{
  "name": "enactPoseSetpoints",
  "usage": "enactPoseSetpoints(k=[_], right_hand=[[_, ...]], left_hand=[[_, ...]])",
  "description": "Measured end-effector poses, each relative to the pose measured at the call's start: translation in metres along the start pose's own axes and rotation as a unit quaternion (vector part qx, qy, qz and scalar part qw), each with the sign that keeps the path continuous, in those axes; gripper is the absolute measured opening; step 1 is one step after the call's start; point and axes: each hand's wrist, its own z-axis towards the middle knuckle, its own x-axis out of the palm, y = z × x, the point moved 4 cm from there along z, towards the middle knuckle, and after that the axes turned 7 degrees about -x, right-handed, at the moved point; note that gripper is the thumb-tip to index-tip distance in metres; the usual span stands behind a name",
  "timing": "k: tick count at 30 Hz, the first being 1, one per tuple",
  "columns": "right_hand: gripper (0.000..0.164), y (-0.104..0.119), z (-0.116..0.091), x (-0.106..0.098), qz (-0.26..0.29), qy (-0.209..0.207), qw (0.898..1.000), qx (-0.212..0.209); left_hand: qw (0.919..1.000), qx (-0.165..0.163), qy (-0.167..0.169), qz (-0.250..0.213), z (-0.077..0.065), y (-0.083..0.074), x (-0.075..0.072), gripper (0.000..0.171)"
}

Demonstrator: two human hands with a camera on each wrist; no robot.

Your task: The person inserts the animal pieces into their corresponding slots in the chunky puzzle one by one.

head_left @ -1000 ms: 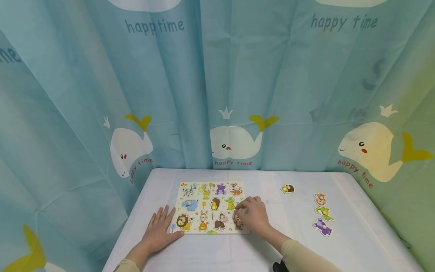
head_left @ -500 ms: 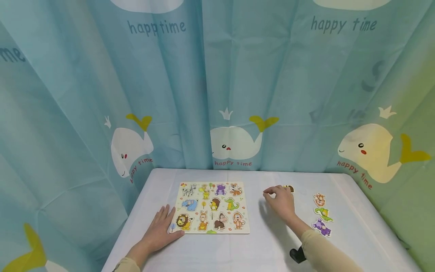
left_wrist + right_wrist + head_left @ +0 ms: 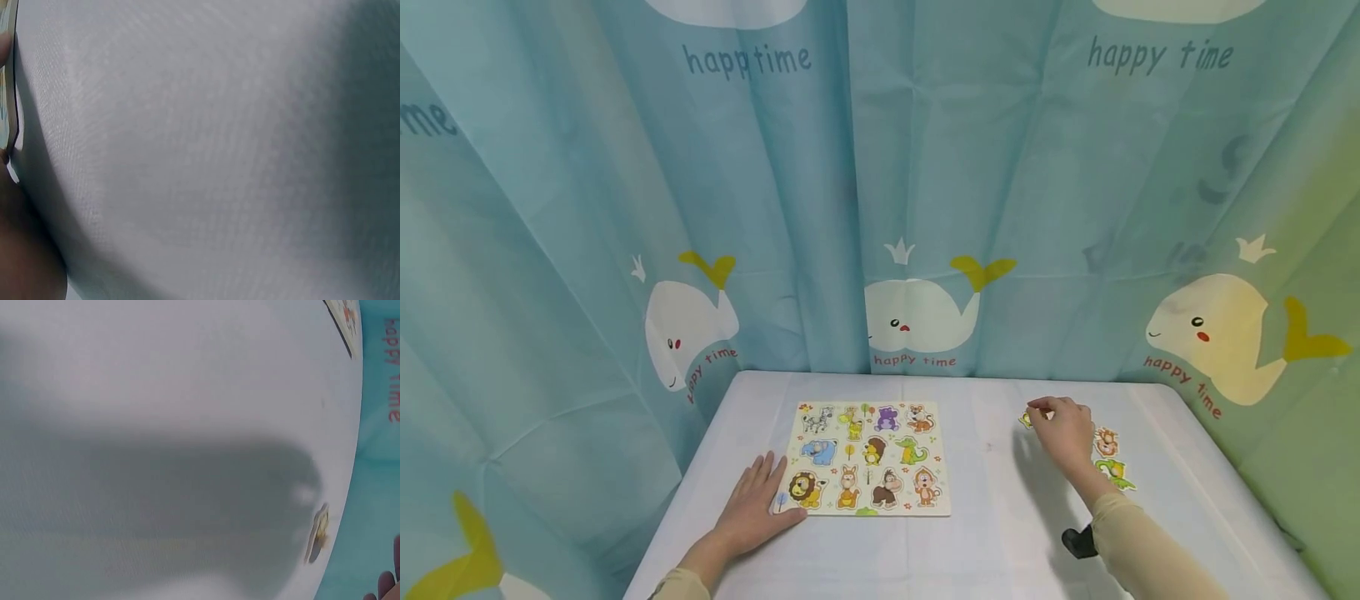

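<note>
A cream animal puzzle board (image 3: pixel 946 500) lies on the white table, with a monkey (image 3: pixel 927 487) in its lower right corner. My left hand (image 3: pixel 751 512) rests along the board's left edge, fingers straight and thumb at the near corner; its edge shows in the left wrist view. My right hand (image 3: pixel 1063 433) hovers over a hedgehog puzzle piece (image 3: pixel 1025 421), partly covering it in the head view. In the right wrist view, the hedgehog piece (image 3: pixel 317 534) lies on the table, apart from the fingers (image 3: pixel 386 584), which hold nothing.
A brown-and-white animal piece (image 3: pixel 1107 442) and a green crocodile piece (image 3: pixel 1116 473) lie to the right of my right hand. A pale blue whale-print curtain (image 3: pixel 910 167) hangs behind the table (image 3: pixel 850 558).
My right hand has left the board's monkey and moved right to the hedgehog piece. Its arm now hides the purple piece. The left hand stays put.
</note>
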Motion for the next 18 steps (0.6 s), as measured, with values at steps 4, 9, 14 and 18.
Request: enactPoseSetpoints(k=[4, 9, 14, 18], right_hand=[[0.026, -0.008, 0.004, -0.004, 0.0, -0.006, 1.0, 0.025], [0.029, -0.021, 0.007, -0.008, 0.001, -0.006, 0.999, 0.052], [0.032, -0.033, 0.007, -0.008, -0.008, 0.001, 0.996, 0.087], [0.033, -0.04, 0.007, -0.006, -0.011, 0.009, 0.994, 0.107]], left_hand=[[1.0, -0.002, 0.006, -0.001, -0.002, -0.001, -0.001, 0.107], [1.0, 0.001, 0.01, 0.001, -0.001, 0.0, -0.001, 0.108], [1.0, 0.0, 0.009, 0.001, -0.001, 0.0, 0.0, 0.108], [1.0, 0.0, 0.007, 0.004, 0.0, 0.001, 0.0, 0.108]])
